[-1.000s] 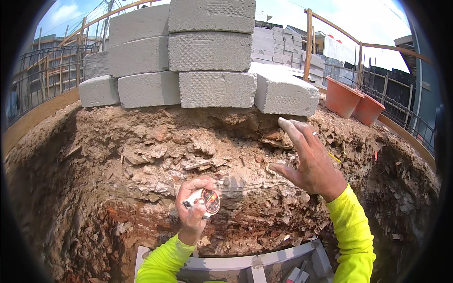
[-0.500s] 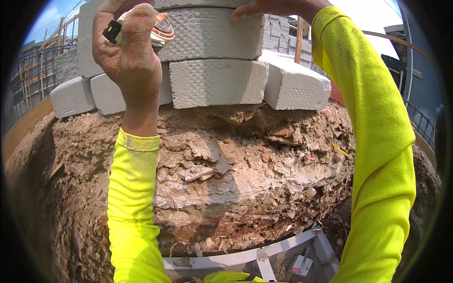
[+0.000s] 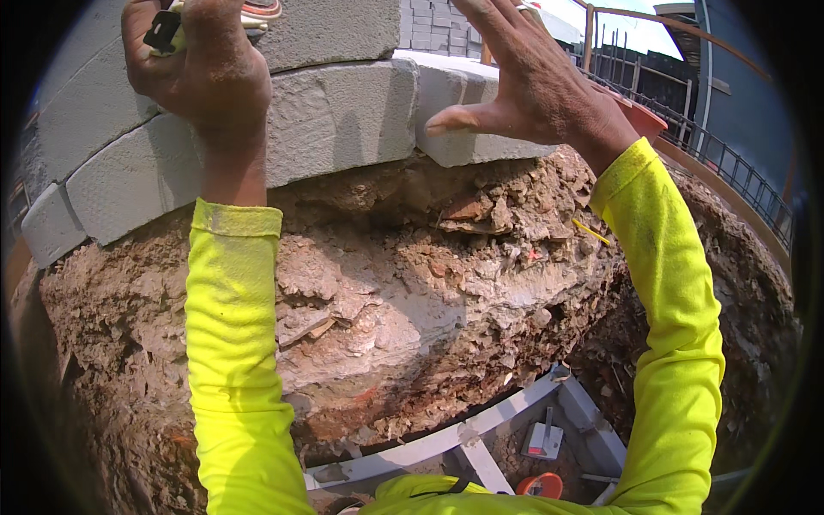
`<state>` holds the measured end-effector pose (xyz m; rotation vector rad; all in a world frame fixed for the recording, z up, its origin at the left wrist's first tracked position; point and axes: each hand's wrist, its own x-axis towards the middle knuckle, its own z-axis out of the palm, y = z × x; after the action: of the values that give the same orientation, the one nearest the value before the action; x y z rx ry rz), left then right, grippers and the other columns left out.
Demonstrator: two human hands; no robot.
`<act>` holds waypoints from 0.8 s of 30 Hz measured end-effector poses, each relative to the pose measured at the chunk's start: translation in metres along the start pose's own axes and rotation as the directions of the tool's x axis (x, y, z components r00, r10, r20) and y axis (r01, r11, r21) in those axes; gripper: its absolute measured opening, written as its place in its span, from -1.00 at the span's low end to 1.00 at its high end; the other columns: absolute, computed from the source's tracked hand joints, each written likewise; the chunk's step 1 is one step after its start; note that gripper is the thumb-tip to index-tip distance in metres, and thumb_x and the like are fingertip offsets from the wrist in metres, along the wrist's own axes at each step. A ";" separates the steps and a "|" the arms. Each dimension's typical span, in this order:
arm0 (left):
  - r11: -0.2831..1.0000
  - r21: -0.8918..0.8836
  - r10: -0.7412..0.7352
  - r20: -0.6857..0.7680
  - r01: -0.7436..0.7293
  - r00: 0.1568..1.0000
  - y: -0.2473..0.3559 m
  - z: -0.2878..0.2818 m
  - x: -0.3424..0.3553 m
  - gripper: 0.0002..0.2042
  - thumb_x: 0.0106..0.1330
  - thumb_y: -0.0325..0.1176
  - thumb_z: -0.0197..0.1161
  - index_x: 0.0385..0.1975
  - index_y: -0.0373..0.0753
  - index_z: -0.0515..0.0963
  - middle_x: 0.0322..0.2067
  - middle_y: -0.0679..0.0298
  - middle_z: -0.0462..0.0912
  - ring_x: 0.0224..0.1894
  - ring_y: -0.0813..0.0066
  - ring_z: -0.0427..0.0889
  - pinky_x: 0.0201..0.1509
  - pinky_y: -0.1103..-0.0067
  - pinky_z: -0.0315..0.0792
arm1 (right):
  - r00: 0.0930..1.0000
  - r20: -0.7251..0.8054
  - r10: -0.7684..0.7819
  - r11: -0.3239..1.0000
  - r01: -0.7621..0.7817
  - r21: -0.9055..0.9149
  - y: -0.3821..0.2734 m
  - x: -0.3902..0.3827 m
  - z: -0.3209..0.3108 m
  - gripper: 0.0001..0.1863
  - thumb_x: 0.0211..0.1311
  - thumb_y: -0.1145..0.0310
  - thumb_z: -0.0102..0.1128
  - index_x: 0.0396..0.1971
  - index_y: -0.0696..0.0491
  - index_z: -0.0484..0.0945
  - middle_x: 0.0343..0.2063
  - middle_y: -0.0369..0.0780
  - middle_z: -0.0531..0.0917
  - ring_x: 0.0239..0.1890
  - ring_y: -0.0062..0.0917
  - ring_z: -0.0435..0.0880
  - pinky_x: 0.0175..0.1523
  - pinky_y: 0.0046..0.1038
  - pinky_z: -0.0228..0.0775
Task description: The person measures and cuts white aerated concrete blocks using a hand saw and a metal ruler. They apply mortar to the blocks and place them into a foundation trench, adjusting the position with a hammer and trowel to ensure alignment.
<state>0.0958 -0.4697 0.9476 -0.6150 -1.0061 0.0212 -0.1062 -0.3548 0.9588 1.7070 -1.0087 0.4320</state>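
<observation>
My left hand (image 3: 202, 77) is closed round a tape measure (image 3: 261, 12) with a black clip, held in front of the stacked grey blocks (image 3: 335, 120) at the upper left. My right hand (image 3: 541, 86) is open, thumb and fingers apart, over the end block (image 3: 455, 146) of the lower row. The thumb lies in front of that block's face; whether it touches cannot be told. A small white thing shows by the right fingertips at the top edge, too little of it to name.
Below the blocks drops a rough earth bank (image 3: 386, 318) with loose rubble and a yellow strip (image 3: 592, 232). Pale beams (image 3: 489, 427) frame the bottom, around a flat tool with a handle (image 3: 543, 439) and an orange round thing (image 3: 541, 486). A reddish container (image 3: 644, 118) stands behind my right wrist.
My right hand has left the upper block and come down to the right, fingers spreading. The view has swung right; my left hand still holds the tape measure.
</observation>
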 end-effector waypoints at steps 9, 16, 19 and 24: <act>0.995 0.080 0.051 0.085 -0.058 0.995 -0.024 -0.026 0.009 -0.62 0.18 -0.32 0.09 -0.07 -0.46 0.46 -0.19 0.00 0.65 -0.13 0.39 0.65 0.00 0.47 0.63 | 0.920 -0.388 -0.054 0.998 0.057 -0.005 0.030 -0.009 0.024 0.42 -0.39 -0.23 0.62 0.48 -0.08 -0.09 0.37 -0.05 0.21 0.41 -0.11 0.18 0.44 -0.10 0.09; 0.987 0.161 0.021 -0.045 -0.014 0.999 -0.007 -0.027 0.004 -0.57 0.18 -0.18 0.29 -0.06 -0.35 0.45 -0.19 0.17 0.59 -0.17 0.45 0.57 -0.04 0.53 0.50 | 0.903 -0.374 -0.210 0.970 0.241 0.035 -0.040 0.188 -0.042 -0.10 0.13 -0.14 0.30 0.33 0.11 0.21 0.22 0.06 0.34 0.32 -0.03 0.27 0.39 0.02 0.09; 0.976 0.212 0.055 -0.068 -0.039 0.996 -0.006 -0.024 -0.013 -0.57 0.12 -0.19 0.30 -0.09 -0.34 0.46 -0.21 0.12 0.57 -0.15 0.32 0.58 -0.05 0.46 0.51 | 0.907 -0.356 -0.224 0.968 0.248 0.024 -0.066 0.228 -0.027 -0.16 0.11 -0.17 0.29 0.25 0.12 0.34 0.22 0.05 0.37 0.29 -0.03 0.30 0.38 0.02 0.11; 0.959 0.281 0.042 -0.013 -0.037 0.999 0.000 -0.033 -0.011 -0.59 0.09 -0.20 0.30 -0.13 -0.33 0.47 -0.22 0.08 0.56 -0.13 0.17 0.57 -0.02 0.37 0.50 | 0.982 -0.073 -0.174 0.984 0.170 -0.053 -0.082 0.235 -0.022 -0.22 0.09 -0.18 0.27 0.16 0.12 0.46 0.23 0.02 0.39 0.28 -0.10 0.33 0.37 -0.06 0.16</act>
<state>0.1158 -0.4884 0.9260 -0.3736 -0.9511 0.1906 0.0988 -0.4252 1.0836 1.7064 -0.8019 0.3565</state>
